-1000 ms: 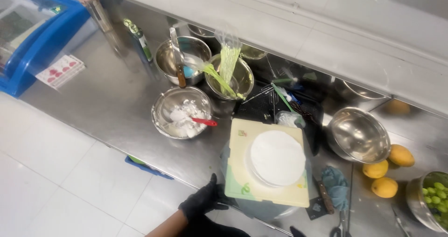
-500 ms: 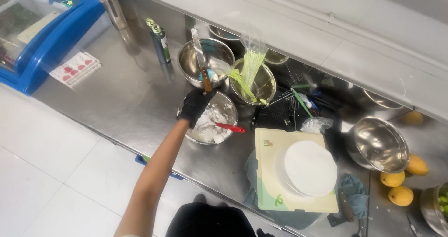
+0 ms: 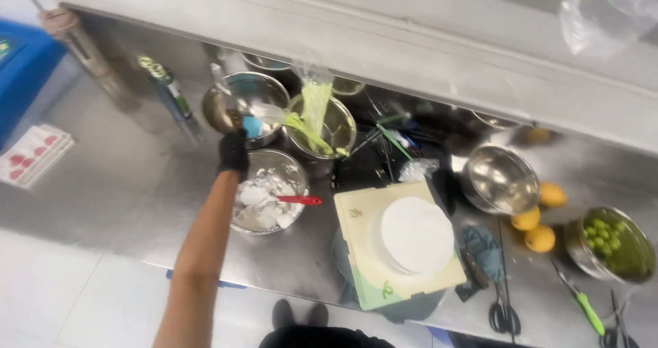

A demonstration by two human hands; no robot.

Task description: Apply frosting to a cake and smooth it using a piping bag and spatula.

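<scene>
One view only, from the head camera, looking steeply down on a steel surface [image 3: 103,156] crowded with bowls.

The left hand [image 3: 234,153], in a black glove, is stretched far out from the body. It sits at the near rim of the far steel bowl [image 3: 255,96]. A blue-handled tool [image 3: 252,126] stands in that bowl and touches the top of the glove. The fingers curl toward the handle, but I cannot tell whether they have closed on it or only rest against it. The right hand is out of view.

Just near of the hand, under the wrist, lies a bowl of white pieces [image 3: 264,197] with a red-handled tool [image 3: 299,200] across its right rim. To the right of the far bowl is a bowl holding a clear bag of green stalks [image 3: 317,112].

The step in hand looks like a reach for the blue-handled tool. Lifting it would call for a firm grip on the handle and a straight pull upward, clear of the bowl rim and the bag beside it.

Further right are a pale cutting board [image 3: 360,218] carrying a white round plate [image 3: 416,235], an empty bowl [image 3: 500,180], yellow fruits [image 3: 540,238] and a bowl of small green fruits [image 3: 610,242]. All of these are well apart from the hand.
</scene>
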